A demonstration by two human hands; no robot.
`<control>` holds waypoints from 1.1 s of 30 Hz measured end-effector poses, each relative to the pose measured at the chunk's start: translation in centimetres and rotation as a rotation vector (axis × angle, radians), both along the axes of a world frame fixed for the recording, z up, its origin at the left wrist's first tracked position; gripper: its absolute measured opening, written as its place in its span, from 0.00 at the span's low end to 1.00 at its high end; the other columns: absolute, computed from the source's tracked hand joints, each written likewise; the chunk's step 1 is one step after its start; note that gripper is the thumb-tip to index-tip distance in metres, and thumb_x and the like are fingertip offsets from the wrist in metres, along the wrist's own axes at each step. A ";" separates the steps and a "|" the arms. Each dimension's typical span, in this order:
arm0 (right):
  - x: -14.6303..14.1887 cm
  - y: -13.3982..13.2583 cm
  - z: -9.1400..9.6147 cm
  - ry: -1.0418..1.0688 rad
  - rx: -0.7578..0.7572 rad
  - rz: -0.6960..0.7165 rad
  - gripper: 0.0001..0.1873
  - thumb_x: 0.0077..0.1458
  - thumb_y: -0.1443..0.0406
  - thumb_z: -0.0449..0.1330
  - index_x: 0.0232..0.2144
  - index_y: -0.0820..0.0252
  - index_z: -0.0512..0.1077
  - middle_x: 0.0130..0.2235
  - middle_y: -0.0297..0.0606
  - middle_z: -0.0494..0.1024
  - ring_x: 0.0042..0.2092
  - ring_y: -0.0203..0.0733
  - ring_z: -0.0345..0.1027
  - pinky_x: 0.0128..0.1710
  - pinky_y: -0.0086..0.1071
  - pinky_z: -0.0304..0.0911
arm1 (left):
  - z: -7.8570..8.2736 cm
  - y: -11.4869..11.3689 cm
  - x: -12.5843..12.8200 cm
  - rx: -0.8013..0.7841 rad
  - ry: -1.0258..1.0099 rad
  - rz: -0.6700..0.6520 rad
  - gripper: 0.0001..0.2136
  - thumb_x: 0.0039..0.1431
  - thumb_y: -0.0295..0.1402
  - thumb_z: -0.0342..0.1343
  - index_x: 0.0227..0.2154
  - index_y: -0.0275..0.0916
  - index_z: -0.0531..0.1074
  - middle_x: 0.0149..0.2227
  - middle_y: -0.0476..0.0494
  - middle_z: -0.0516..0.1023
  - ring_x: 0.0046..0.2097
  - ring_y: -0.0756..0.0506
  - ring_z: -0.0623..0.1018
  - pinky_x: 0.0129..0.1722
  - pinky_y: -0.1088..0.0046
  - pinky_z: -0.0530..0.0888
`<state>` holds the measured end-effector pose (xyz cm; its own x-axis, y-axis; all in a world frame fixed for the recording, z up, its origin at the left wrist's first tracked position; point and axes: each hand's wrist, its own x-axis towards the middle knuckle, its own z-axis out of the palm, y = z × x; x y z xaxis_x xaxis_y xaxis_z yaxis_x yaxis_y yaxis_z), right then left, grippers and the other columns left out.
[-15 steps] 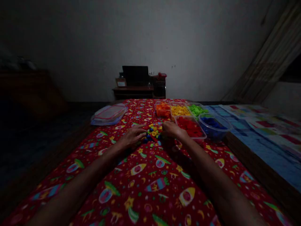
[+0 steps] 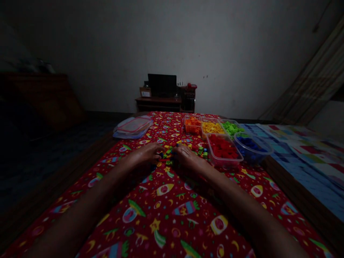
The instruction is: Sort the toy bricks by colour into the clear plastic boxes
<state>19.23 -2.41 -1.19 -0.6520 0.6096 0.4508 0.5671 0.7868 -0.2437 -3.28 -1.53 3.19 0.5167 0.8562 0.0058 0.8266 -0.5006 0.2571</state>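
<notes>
Small plastic toy pieces (image 2: 168, 152) in green, yellow, blue and red lie in a loose pile on the red patterned cloth (image 2: 166, 208). My left hand (image 2: 147, 154) rests at the pile's left side, fingers curled, with dark blue pieces by the fingertips. From the right, my right hand (image 2: 185, 156) reaches onto the pile with its fingers bent down and closed; a bit of blue shows at them. What either hand holds is too small and dark to name. More green and yellow pieces (image 2: 201, 152) lie just right of my right hand.
Clear containers hold sorted pieces: an orange box (image 2: 192, 125), a yellow box (image 2: 212, 127), a green box (image 2: 231, 128), a red box (image 2: 225, 150) and a round blue tub (image 2: 252, 147). Stacked lids (image 2: 133, 127) lie at the left edge. Behind stands a desk with a monitor (image 2: 162, 85).
My right hand has moved left and down over the pile, closer to my left hand. Pieces right of it now show. The whole view has shifted slightly.
</notes>
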 end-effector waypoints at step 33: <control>1.9 0.1 -0.2 -0.108 0.102 0.004 0.12 0.58 0.76 0.47 0.40 0.63 0.66 0.37 0.43 0.67 0.40 0.42 0.58 0.44 0.35 0.61 | -2.2 0.4 -1.3 0.006 -0.032 0.064 0.10 0.52 0.34 0.53 0.34 0.36 0.75 0.34 0.45 0.79 0.34 0.47 0.76 0.33 0.78 0.69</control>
<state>21.11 -2.32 -1.42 -0.7023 0.5618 0.4372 0.5828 0.8064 -0.0999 -4.63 -1.15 0.98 0.4599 0.8876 0.0269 0.8486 -0.4483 0.2809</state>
